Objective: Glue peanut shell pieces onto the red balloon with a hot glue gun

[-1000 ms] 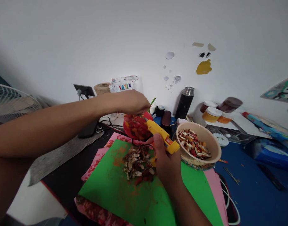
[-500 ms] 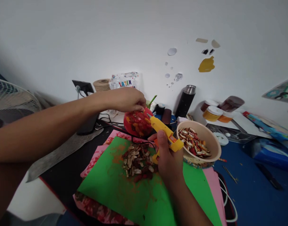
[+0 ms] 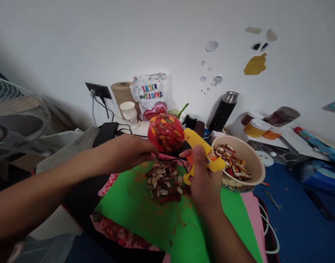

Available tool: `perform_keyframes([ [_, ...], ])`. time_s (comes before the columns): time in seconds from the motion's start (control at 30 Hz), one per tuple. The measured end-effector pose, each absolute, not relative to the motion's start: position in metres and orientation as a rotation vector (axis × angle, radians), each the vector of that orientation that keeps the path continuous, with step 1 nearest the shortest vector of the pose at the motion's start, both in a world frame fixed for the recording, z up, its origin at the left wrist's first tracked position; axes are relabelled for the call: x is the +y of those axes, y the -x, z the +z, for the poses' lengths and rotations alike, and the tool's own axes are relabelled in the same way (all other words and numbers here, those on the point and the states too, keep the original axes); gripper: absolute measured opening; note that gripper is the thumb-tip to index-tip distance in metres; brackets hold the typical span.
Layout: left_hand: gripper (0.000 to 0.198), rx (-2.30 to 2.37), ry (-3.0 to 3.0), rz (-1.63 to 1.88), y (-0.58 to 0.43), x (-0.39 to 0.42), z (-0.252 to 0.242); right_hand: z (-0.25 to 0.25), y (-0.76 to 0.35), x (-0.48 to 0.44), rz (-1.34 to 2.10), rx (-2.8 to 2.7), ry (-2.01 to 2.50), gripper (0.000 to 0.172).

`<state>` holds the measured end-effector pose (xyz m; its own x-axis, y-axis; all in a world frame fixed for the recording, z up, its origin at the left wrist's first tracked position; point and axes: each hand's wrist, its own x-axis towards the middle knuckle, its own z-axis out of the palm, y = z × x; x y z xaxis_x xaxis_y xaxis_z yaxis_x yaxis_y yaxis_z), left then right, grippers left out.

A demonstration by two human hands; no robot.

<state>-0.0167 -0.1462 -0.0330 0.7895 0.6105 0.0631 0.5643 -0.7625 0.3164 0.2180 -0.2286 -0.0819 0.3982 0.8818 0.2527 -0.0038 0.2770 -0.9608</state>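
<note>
My right hand (image 3: 206, 182) is wrapped round a yellow hot glue gun (image 3: 202, 146), its nozzle close to the right side of a red balloon (image 3: 166, 133). Orange, red and brown flat pieces cover much of the balloon's front. Below and to the left of the balloon, my left hand (image 3: 134, 151) is closed, its fingers bent down near a pile of shell-like dried pieces (image 3: 162, 182). Anything between those fingertips is hidden. The pile lies on a green sheet (image 3: 145, 219) smudged with orange-brown dust.
On the right stands a beige bowl (image 3: 256, 160) with more painted pieces. Behind are a black flask (image 3: 224, 111), paint jars (image 3: 255, 128), a balloon bag (image 3: 151, 95), paper cups (image 3: 129, 112) and a twine spool (image 3: 120, 91). A fan (image 3: 16, 117) is at the left.
My left hand has come off the top of the balloon and moved down and left toward the pile. The glue gun stays in my right hand beside the balloon. The view has shifted slightly.
</note>
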Motion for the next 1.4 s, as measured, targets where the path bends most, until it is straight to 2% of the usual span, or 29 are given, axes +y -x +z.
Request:
perform_keyframes([
  [0.13,0.020,1.053,-2.647,-0.134,0.024,-0.160,-0.056,-0.083,-0.218,-0.228,0.730,-0.995,1.159,0.064],
  [0.23,0.020,1.130,-2.621,-0.229,0.020,-0.163,-0.067,-0.084,-0.218,-0.227,0.722,-0.998,1.169,0.066],
  [0.4,0.012,1.177,-2.544,-0.173,0.009,-0.160,-0.079,-0.087,-0.219,-0.228,0.742,-0.991,1.181,0.068],
  [0.87,0.012,1.115,-2.499,-0.058,0.017,-0.155,-0.095,-0.103,-0.215,-0.226,0.714,-0.959,1.149,0.062],
  [1.03,0.013,1.112,-2.304,0.162,0.029,-0.147,-0.088,-0.099,-0.217,-0.226,0.741,-0.972,1.160,0.065],
  [1.2,0.025,0.986,-1.836,0.508,0.034,-0.149,-0.085,-0.101,-0.216,-0.227,0.777,-1.004,1.162,0.064],
  [1.4,0.039,0.806,-1.337,0.728,0.017,-0.148,-0.086,-0.109,-0.214,-0.225,0.733,-1.039,1.182,0.064],
])
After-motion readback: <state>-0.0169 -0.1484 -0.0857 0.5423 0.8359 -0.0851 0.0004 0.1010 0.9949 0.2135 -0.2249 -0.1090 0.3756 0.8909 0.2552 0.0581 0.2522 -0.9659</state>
